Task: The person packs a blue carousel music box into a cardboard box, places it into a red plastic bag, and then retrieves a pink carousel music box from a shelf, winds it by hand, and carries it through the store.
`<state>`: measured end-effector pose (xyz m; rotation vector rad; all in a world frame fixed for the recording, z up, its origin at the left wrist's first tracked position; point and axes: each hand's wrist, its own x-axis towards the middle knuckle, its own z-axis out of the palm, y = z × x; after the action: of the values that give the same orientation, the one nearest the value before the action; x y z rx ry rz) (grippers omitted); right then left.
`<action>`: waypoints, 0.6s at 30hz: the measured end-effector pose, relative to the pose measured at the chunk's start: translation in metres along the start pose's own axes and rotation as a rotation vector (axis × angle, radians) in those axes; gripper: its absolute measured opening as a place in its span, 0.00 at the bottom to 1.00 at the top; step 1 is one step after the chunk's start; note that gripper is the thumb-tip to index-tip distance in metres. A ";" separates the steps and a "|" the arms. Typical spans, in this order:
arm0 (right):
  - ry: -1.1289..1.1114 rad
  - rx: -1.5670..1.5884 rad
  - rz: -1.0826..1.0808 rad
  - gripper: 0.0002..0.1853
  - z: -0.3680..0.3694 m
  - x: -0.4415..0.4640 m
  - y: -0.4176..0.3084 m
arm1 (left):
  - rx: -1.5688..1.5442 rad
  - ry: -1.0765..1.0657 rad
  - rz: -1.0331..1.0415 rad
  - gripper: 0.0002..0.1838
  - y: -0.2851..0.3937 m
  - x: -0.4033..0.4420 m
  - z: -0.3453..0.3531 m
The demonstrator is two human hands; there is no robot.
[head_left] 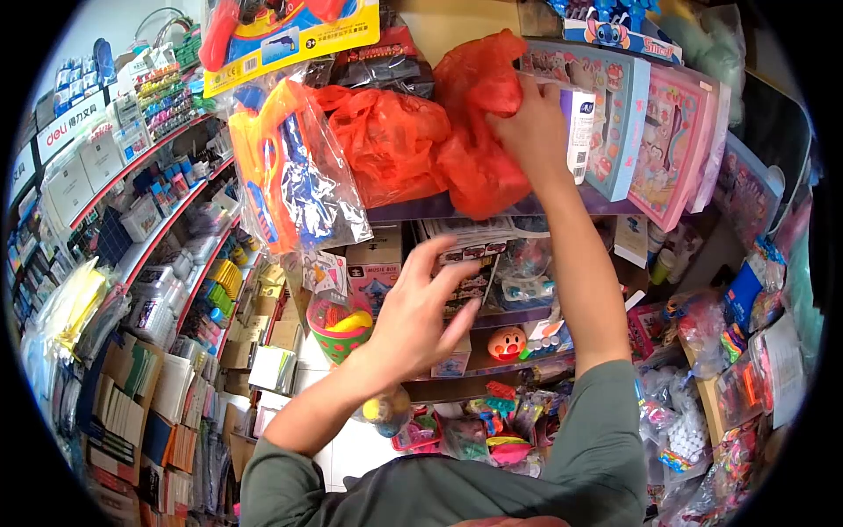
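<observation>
My right hand [532, 132] reaches up to the top shelf, its fingers closed on a crumpled red plastic bag [486, 114]. Part of its grip is hidden behind the hand and the bag's folds. A second bunched red plastic bag [386, 145] lies just left of it. Lower down, my left hand [420, 307] hovers in front of the shelves with fingers spread, holding nothing. Near that hand are a music box carton [373, 285] and a green and red bucket [338, 329] with toys inside. An orange and blue toy gun [294, 167] in clear wrap hangs left of the bags.
Boxed toy sets [606, 114] stand right of my right hand, with a Stitch box [619, 37] above. Stationery shelves [132, 167] line the left side. Bagged small toys [500, 422] and a round orange face toy [507, 343] sit below my arms.
</observation>
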<state>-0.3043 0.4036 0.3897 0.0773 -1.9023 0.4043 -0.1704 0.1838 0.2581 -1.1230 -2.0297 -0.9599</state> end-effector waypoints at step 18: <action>0.325 0.637 0.063 0.23 -0.027 -0.088 -0.007 | 0.240 0.270 -0.263 0.51 -0.002 0.151 0.021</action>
<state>-0.2462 0.3929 0.3191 0.3514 -1.4017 0.9927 -0.2431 0.2644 0.3647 -0.5767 -2.0319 -0.9086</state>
